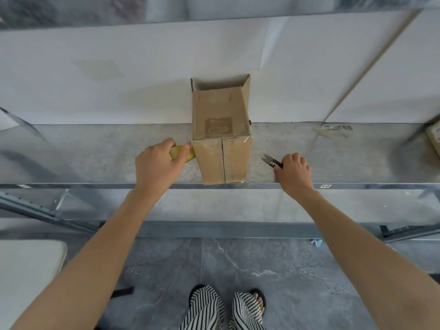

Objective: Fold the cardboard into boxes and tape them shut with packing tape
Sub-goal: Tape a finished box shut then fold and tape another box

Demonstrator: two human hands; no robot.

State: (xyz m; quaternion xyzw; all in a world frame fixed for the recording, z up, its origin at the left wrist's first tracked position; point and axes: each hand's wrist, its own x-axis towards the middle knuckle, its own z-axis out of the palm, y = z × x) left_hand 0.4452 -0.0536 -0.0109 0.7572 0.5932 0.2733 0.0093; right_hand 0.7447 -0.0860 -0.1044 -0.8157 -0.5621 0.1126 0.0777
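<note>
A brown cardboard box [221, 129] lies on its side on the metal shelf [107, 151], its open end facing the white wall. The near end has its flaps folded shut, with clear tape across the seam. My left hand [158, 166] grips a yellowish roll of packing tape [181, 152] against the box's near left corner. My right hand [294, 173] is to the right of the box and holds small black thread snips [272, 161], blades pointing toward the box.
The shelf's front rail [95, 186] runs across below the box. A small carton [434, 136] sits at the far right edge. A white seat [28, 270] stands at lower left. The grey tiled floor [285, 270] and my feet lie below.
</note>
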